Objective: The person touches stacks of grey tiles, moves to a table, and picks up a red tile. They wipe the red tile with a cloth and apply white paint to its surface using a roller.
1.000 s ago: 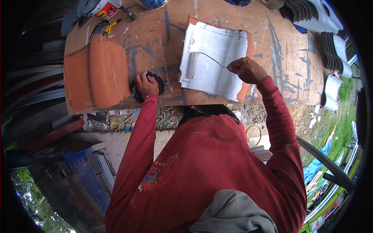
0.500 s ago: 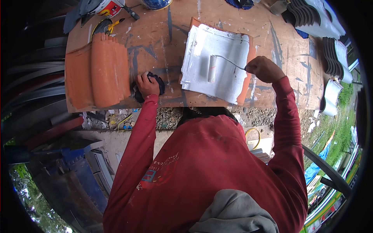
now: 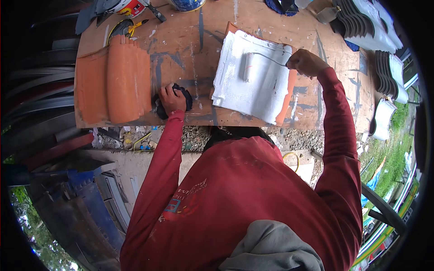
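My right hand [image 3: 307, 63] is closed around the handle end of a paint roller [image 3: 248, 67]. The roller's sleeve rests on the upper middle of a roof tile [image 3: 255, 92] coated in white paint, with bare orange clay showing along its right and top edges. On the table near its front edge, my left hand [image 3: 172, 99] is closed on a black cloth [image 3: 184, 97]. Just left of that hand lies a stack of unpainted orange roof tiles [image 3: 129, 83].
Paint buckets [image 3: 186, 4] and a brush [image 3: 156, 13] are at the table's far side. Stacks of painted tiles [image 3: 389, 74] stand along the right end. The wooden table [image 3: 181, 45] ends just before my body, with gravel below.
My right hand has moved away from my body and slightly right, carrying the roller up the white tile. The left hand stays on the black cloth.
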Tool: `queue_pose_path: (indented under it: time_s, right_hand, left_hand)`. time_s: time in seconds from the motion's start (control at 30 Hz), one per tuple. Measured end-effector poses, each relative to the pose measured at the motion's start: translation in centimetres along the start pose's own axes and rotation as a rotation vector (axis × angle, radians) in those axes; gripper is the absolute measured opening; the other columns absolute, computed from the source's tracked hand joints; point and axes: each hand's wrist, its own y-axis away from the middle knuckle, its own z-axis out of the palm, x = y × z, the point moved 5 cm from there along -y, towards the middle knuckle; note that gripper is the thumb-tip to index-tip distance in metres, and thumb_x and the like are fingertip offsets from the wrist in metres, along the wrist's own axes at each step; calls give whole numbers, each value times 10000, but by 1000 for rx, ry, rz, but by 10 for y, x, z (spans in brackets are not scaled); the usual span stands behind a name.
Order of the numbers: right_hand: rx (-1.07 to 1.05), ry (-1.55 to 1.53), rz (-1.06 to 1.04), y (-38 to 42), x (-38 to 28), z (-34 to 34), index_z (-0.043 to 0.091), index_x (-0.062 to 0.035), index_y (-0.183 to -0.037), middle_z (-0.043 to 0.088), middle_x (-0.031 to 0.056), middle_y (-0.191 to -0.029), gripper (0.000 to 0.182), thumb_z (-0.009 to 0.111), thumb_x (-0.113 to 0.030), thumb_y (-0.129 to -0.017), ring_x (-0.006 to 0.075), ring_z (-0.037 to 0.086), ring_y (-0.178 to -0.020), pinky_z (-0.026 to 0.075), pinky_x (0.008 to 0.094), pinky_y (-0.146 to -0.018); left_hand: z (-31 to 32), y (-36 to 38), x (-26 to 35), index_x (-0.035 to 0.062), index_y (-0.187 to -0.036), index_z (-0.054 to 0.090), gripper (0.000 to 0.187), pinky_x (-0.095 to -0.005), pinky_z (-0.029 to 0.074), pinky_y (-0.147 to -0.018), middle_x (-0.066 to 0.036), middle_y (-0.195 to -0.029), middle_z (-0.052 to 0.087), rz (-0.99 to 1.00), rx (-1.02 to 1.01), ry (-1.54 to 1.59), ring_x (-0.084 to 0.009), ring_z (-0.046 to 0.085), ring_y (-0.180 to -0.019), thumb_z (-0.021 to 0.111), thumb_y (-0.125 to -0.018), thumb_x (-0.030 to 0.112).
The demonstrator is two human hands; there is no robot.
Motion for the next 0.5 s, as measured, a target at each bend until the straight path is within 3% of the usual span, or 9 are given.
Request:
queue_pose_path:
  time_s: [0.17,0.27,0.37,0.43,0.5]
  right_hand:
    - [16,-155,-165,-37,-17,24,793,-103,-1128,593,30,-670,266,672,-290,-982,155,572,-524,523,363,-461]
    - [85,-145,-123,-38,-1,21,792,-102,-1124,600,32,-673,264,668,-290,-988,155,564,-517,519,366,-458]
    - [-13,-87,14,-26,6,12,792,-89,-1111,594,35,-661,262,667,-284,-989,154,562,-512,513,357,-449]
    - [62,-140,-11,-13,-15,12,763,-41,-953,560,20,-619,277,647,-282,-1024,119,536,-474,473,318,-409]
    - [65,-164,-138,-13,-45,18,758,-31,-957,576,24,-625,270,659,-276,-1015,129,556,-481,483,322,-410]
  left_hand:
    - [0,-1,1,29,-1072,653,248,-528,476,-908,-199,-1033,584,27,14,-15,-437,578,-1015,601,-834,75]
    - [-1,-2,2,27,-1072,652,244,-531,475,-912,-199,-1037,586,39,16,-27,-438,579,-1020,600,-838,75]
    - [0,-1,0,26,-1078,654,251,-534,473,-916,-200,-1036,586,51,40,-42,-438,579,-1026,602,-839,81]
    - [1,0,-1,26,-1082,655,256,-536,472,-918,-201,-1038,586,21,20,-10,-439,579,-1026,602,-838,84]
    - [0,1,0,26,-1087,657,262,-537,472,-919,-202,-1040,587,6,5,18,-439,578,-1027,603,-838,87]
